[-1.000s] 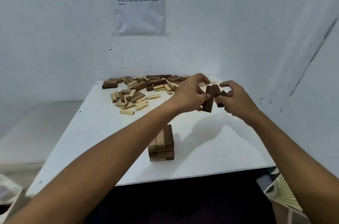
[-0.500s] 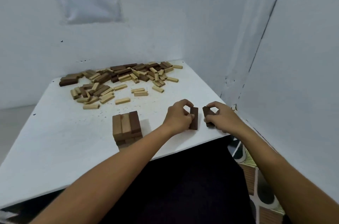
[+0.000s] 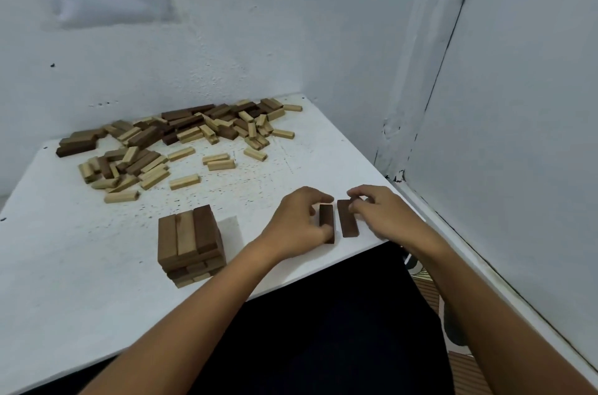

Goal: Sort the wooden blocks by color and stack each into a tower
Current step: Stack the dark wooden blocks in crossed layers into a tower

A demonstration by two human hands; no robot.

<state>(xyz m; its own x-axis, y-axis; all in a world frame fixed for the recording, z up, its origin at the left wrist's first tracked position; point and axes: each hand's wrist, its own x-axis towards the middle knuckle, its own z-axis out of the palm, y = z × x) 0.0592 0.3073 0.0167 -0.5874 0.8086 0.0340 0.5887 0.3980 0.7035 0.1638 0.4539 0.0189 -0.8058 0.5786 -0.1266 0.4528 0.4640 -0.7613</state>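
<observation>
Two hands are in view, the left hand (image 3: pixel 299 226) and the right hand (image 3: pixel 382 216). Two dark brown blocks lie flat side by side between them: one (image 3: pixel 326 220) at the left hand, one (image 3: pixel 348 221) at the right. One stacked tower (image 3: pixel 189 245) stands on the one white tabletop (image 3: pixel 64 265), its top layer showing three blocks. One loose pile of blocks (image 3: pixel 181 139), dark and light mixed, holds several dozen, too many to count exactly.

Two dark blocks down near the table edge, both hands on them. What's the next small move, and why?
Probably slide the right dark block with the right hand against the left dark block, which the left hand steadies. They lie flat and parallel with a gap between them, so closing it would likely start a dark tower's base.
</observation>
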